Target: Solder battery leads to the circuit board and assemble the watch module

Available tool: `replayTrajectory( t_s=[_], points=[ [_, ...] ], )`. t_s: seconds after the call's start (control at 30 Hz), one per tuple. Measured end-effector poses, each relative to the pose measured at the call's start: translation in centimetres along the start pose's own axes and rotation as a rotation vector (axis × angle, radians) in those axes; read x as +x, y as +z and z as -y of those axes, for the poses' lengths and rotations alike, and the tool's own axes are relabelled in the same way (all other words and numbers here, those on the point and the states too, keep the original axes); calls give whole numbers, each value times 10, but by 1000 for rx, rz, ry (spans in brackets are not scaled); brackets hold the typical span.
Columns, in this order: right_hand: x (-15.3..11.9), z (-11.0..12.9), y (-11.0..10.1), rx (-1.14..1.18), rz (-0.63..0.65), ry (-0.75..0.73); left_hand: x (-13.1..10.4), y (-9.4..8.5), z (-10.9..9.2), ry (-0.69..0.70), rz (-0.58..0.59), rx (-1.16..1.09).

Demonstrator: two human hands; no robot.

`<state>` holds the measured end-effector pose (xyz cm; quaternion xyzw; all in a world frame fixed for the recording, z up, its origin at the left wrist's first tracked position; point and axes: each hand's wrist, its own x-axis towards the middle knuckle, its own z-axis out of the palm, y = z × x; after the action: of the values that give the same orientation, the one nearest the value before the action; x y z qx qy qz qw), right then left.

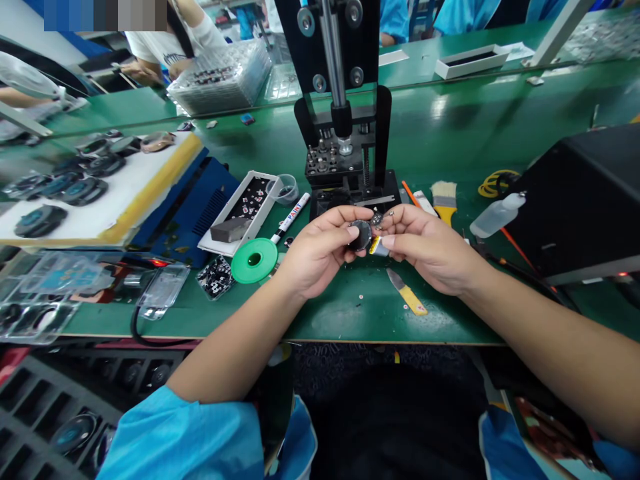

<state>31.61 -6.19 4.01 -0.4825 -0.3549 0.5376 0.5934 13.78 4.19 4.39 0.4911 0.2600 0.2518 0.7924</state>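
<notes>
- Left hand (313, 257): fingers closed around a small round dark part (361, 235), thumb pressed on its face; held above the table's (350, 313) middle, just in front of the press.
- Right hand (425, 243): pinched on the same part's right side, where a small silver-and-yellow piece (379, 247) hangs touching it.
- Press (345, 133): black, upright, toward the far edge.
- Knife (407, 293): yellow handle, lying below the right hand, near the front edge.
- Green spool (254, 260), paint marker (291, 217), parts tray (240, 210): left of the hands.
- Brush (444, 199), squeeze bottle (497, 215): right side.
- Handling judgement: keep both grips steady and light; support the hanging piece so it does not twist.
</notes>
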Motion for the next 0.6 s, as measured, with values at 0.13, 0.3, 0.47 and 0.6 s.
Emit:
replayTrajectory(
  t_s=[0.13,0.3,0.47,0.6],
  points=[
    [-1,1,-1,-6,-16,-9,0,0,0,-14,-7,-12],
    [0,-1,-1,-27,-14,-44,0,-1,0,-22,-23,-23],
    [1,-4,-2,-89,-41,-97,1,1,0,-27,-21,-52],
    [1,-5,-3,-122,-51,-126,1,2,0,-34,-28,-76]
  ],
)
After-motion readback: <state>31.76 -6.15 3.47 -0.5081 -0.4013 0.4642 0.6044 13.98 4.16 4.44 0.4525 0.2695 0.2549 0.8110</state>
